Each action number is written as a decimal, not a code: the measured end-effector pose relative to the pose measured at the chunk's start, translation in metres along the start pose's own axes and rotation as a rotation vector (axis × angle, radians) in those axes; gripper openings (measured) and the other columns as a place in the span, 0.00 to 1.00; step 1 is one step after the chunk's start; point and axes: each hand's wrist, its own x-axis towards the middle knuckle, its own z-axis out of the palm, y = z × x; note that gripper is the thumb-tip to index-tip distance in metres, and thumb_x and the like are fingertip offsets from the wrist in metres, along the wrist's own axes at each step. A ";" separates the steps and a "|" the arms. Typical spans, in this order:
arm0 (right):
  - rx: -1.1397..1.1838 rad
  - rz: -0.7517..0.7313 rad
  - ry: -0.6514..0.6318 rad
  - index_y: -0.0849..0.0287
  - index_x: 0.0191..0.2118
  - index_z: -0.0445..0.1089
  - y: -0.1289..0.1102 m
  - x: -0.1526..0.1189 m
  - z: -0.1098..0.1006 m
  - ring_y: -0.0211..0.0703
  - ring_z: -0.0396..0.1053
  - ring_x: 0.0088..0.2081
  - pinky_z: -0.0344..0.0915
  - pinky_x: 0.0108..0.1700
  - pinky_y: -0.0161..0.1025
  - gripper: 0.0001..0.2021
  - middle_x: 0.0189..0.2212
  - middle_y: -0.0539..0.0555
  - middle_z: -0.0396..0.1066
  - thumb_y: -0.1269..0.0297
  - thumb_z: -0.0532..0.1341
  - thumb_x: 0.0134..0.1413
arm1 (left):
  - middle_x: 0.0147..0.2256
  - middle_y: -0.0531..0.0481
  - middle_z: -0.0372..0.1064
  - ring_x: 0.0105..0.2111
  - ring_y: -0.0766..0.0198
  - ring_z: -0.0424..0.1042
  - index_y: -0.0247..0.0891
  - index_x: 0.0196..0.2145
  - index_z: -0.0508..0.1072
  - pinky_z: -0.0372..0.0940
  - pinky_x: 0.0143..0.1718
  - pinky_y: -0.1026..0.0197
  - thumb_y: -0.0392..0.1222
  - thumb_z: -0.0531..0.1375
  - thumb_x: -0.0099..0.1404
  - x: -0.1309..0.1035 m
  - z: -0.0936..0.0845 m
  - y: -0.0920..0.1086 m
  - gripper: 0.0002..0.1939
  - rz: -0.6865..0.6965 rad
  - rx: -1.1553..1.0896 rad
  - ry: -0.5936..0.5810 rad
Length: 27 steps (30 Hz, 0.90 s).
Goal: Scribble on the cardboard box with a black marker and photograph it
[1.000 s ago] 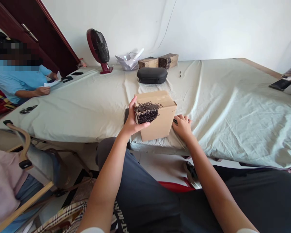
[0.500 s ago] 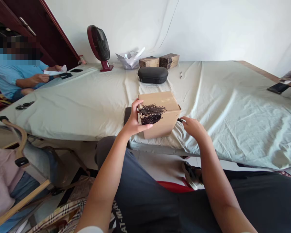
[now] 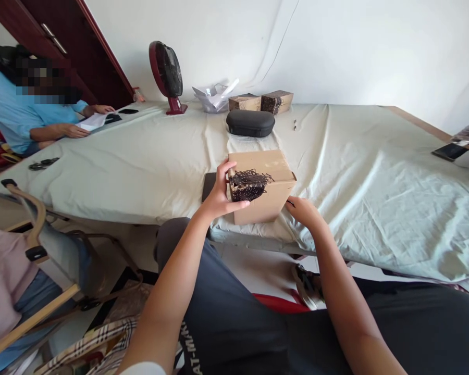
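A brown cardboard box (image 3: 261, 161) stands near the table's front edge, with dense black scribbles over its left corner. My left hand (image 3: 221, 195) grips that corner, thumb on the front face and fingers at the upper left edge. Low at the box's right side is my right hand (image 3: 301, 209), its fingers closed around a slim black pen-like thing (image 3: 291, 203). Most of this thing is hidden by the fingers, and its tip cannot be made out. A dark flat item (image 3: 208, 186) shows partly behind my left hand.
Behind the box lies a black hard case (image 3: 250, 123), backed by two smaller cardboard boxes (image 3: 278, 102) and a clear plastic container (image 3: 214, 99). A red fan (image 3: 168, 73) stands left of them. At the far left a person (image 3: 35, 122) holds paper; a chair (image 3: 58, 245) stands nearer.
My right hand has moved slightly left and down, closer against the box's side, and less of the black thing shows. The view has shifted a little; my left hand keeps its grip.
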 end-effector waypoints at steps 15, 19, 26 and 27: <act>0.150 0.070 -0.015 0.46 0.80 0.55 0.012 0.002 -0.001 0.64 0.79 0.57 0.71 0.54 0.50 0.31 0.62 0.63 0.79 0.58 0.49 0.75 | 0.76 0.38 0.39 0.75 0.34 0.53 0.56 0.71 0.48 0.63 0.70 0.33 0.63 0.77 0.54 0.001 -0.002 0.004 0.57 -0.003 0.008 -0.018; 0.274 0.152 -0.135 0.46 0.83 0.44 0.017 -0.010 -0.021 0.52 0.79 0.37 0.74 0.43 0.45 0.36 0.45 0.60 0.84 0.55 0.52 0.74 | 0.76 0.38 0.38 0.74 0.35 0.56 0.57 0.71 0.47 0.66 0.68 0.36 0.63 0.76 0.56 0.001 -0.002 0.004 0.57 0.015 0.026 -0.033; 0.322 0.176 -0.160 0.43 0.82 0.45 0.009 -0.030 -0.047 0.43 0.67 0.27 0.65 0.29 0.37 0.38 0.32 0.53 0.77 0.54 0.55 0.72 | 0.76 0.38 0.39 0.75 0.35 0.53 0.55 0.71 0.49 0.64 0.70 0.36 0.63 0.78 0.53 0.001 -0.001 0.003 0.58 0.025 0.030 0.005; 0.286 0.179 -0.171 0.42 0.82 0.47 0.008 -0.030 -0.047 0.44 0.68 0.27 0.65 0.29 0.37 0.37 0.32 0.54 0.77 0.55 0.56 0.72 | 0.75 0.38 0.40 0.75 0.35 0.53 0.55 0.71 0.49 0.64 0.70 0.35 0.63 0.77 0.53 0.001 -0.001 0.003 0.59 0.027 0.036 0.003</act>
